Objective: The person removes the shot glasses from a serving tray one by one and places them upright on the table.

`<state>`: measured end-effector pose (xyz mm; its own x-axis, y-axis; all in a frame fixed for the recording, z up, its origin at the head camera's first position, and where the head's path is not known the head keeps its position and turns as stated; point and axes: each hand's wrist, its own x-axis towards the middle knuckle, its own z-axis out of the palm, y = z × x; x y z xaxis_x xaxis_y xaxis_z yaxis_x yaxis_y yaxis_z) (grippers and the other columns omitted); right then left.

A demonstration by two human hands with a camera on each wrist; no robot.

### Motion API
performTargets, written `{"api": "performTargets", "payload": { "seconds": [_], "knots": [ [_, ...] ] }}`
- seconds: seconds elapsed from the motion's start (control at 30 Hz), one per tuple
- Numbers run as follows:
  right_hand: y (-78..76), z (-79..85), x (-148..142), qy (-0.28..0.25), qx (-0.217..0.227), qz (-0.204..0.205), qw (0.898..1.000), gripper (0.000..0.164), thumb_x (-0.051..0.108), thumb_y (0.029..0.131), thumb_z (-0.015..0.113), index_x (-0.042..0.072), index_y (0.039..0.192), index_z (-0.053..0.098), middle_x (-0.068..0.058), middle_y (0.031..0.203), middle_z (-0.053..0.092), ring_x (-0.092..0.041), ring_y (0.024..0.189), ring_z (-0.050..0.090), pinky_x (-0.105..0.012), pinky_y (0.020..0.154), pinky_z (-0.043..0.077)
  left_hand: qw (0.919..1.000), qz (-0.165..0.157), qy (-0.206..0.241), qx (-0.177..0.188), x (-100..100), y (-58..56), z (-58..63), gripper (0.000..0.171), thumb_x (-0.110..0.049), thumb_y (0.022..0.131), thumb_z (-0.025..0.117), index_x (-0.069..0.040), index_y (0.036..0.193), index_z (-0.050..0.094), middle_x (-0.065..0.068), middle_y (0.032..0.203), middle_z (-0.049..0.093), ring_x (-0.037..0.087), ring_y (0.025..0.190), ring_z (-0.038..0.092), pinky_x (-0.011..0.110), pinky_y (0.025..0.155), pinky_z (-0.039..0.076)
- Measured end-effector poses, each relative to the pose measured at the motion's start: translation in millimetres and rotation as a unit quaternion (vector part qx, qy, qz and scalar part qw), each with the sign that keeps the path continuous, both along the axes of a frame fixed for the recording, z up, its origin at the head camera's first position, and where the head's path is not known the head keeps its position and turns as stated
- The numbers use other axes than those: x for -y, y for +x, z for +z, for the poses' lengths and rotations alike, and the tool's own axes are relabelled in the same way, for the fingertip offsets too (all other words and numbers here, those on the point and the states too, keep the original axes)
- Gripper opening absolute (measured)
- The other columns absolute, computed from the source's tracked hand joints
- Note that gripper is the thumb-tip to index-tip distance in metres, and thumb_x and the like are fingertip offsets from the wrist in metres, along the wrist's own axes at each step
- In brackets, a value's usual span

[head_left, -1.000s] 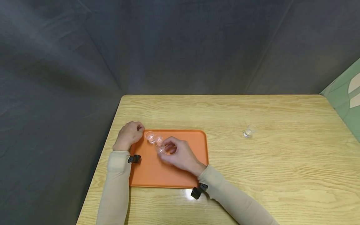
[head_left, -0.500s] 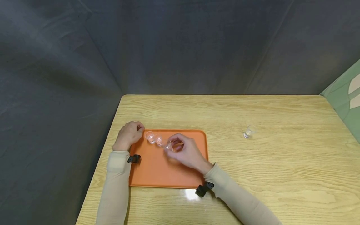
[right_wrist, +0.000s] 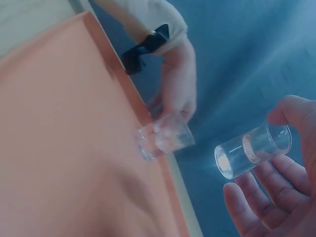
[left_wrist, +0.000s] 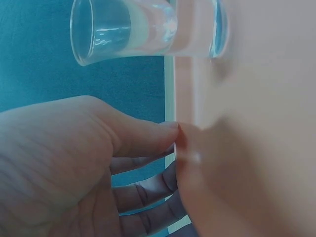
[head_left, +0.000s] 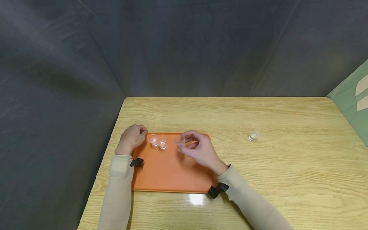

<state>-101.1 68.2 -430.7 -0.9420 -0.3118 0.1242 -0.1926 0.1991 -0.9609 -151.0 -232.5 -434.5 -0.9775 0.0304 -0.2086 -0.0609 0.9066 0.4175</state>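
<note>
An orange tray (head_left: 161, 175) lies on the table. My left hand (head_left: 133, 138) pinches its far left corner; in the left wrist view the thumb (left_wrist: 143, 138) presses the rim while the other fingers curl beneath it. Two small clear shot glasses, one (head_left: 153, 140) beside the other (head_left: 162, 143), stand upright on the tray near that corner. My right hand (head_left: 199, 150) holds a third shot glass (head_left: 180, 142) above the tray's far side, its shadow falling below. The right wrist view shows thumb and fingers around this glass (right_wrist: 252, 150), with clear liquid inside.
Another clear shot glass (head_left: 254, 134) stands on the wooden table (head_left: 287, 169), right of the tray. Dark cloth (head_left: 187, 48) hangs behind the table and along its left side. A green patterned surface (head_left: 355, 95) borders the right edge.
My right hand has carried its shot glass up and to the right, away from the two glasses on the tray. My left hand has stayed at the corner.
</note>
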Motion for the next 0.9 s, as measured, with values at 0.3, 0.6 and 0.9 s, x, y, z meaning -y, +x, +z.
{"api": "performTargets", "payload": {
  "seconds": [0.3, 0.6, 0.9],
  "knots": [
    [-8.6, 9.9, -30, -0.001, -0.003, -0.046, 0.999, 0.032, 0.017, 0.091, 0.084, 0.011, 0.121, 0.076, -0.009, 0.109, 0.077, -0.015, 0.096, 0.073, -0.028, 0.081, 0.06, 1.0, 0.0, 0.002, 0.004, 0, -0.4, 0.9, 0.029, -0.019, 0.11, 0.049, -0.007, 0.118, 0.074, 0.018, 0.119, 0.072, 0.029, 0.087, 0.062, 0.044, 0.08, 0.05],
    [-17.0, 12.6, -73, 0.013, -0.033, -0.122, 0.992, 0.032, 0.019, 0.093, 0.082, 0.008, 0.123, 0.074, -0.013, 0.113, 0.076, -0.007, 0.097, 0.069, -0.02, 0.079, 0.058, 0.9999, 0.001, 0.003, 0.01, -1, -1.0, -0.6, 0.029, -0.019, 0.11, 0.049, -0.007, 0.12, 0.074, 0.018, 0.12, 0.072, 0.029, 0.088, 0.062, 0.044, 0.079, 0.05],
    [-17.1, 15.8, -124, 0.02, -0.05, -0.198, 0.979, 0.035, 0.019, 0.095, 0.081, 0.004, 0.126, 0.073, 0.005, 0.112, 0.076, -0.002, 0.096, 0.07, -0.016, 0.079, 0.057, 0.9999, 0.004, 0.0, 0.013, -1, 0.9, 1.3, 0.029, -0.02, 0.111, 0.049, -0.007, 0.121, 0.073, 0.018, 0.121, 0.071, 0.03, 0.089, 0.062, 0.044, 0.081, 0.05]
  ]
}}
